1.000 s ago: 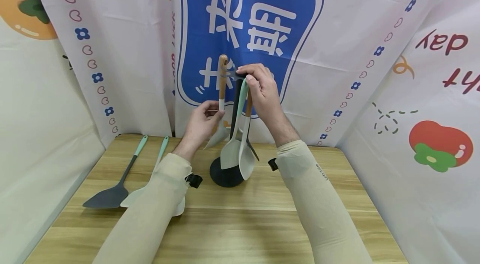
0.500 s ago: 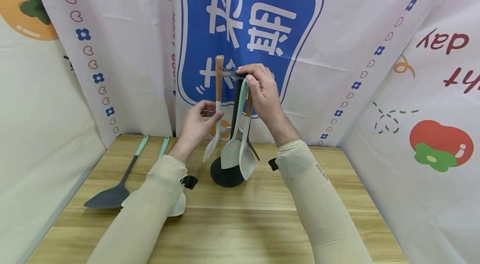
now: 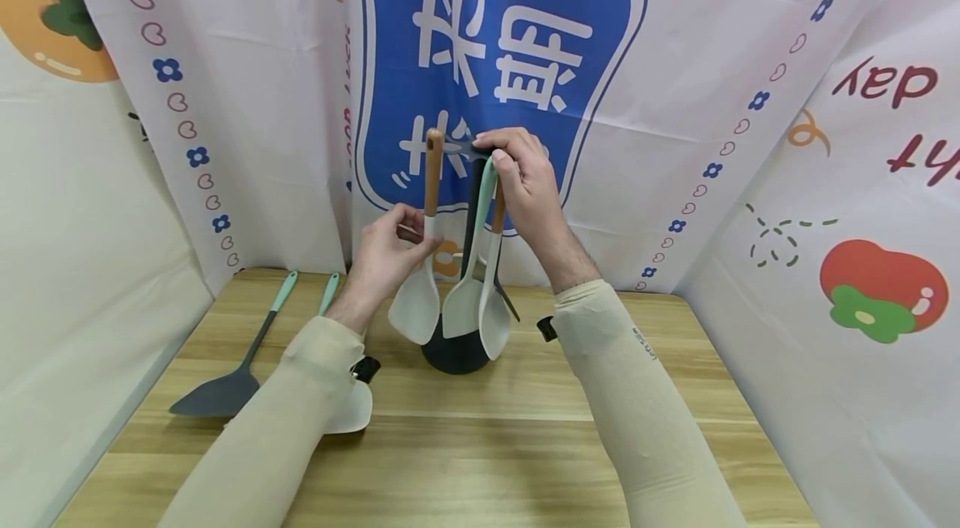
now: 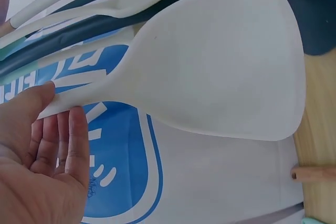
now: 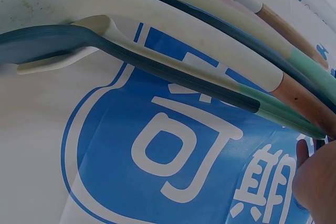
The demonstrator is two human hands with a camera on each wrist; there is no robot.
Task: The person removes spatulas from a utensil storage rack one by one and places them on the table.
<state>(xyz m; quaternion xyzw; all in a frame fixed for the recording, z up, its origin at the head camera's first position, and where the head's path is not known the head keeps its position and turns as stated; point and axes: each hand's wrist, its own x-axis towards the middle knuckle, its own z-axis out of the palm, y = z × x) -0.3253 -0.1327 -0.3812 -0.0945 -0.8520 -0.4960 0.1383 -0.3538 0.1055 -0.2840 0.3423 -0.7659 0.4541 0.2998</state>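
Observation:
My left hand [image 3: 386,249] pinches the white neck of a broad-bladed spatula [image 3: 415,307] with a wooden handle. It hangs blade down, left of a black utensil stand [image 3: 455,355]; its wide white blade [image 4: 226,61] fills much of the left wrist view. My right hand [image 3: 528,182] grips the top of the stand, fingers over it and thumb by the hanging handles. From the stand hang a pale spatula [image 3: 462,310] with a mint handle, a white spoon-like utensil [image 3: 493,324] with a wooden handle, and dark-headed utensils partly hidden behind.
On the table's left lie a dark grey turner [image 3: 217,393] with a mint handle and a pale utensil [image 3: 352,411], mostly under my left sleeve. A wooden handle end [image 4: 315,174] shows on the table. Printed cloth [image 3: 255,95] surrounds the back and sides.
The spatula in my left hand has moved left and slightly down, away from the stand, and its blade has turned to face the head camera. My right hand stays on the stand.

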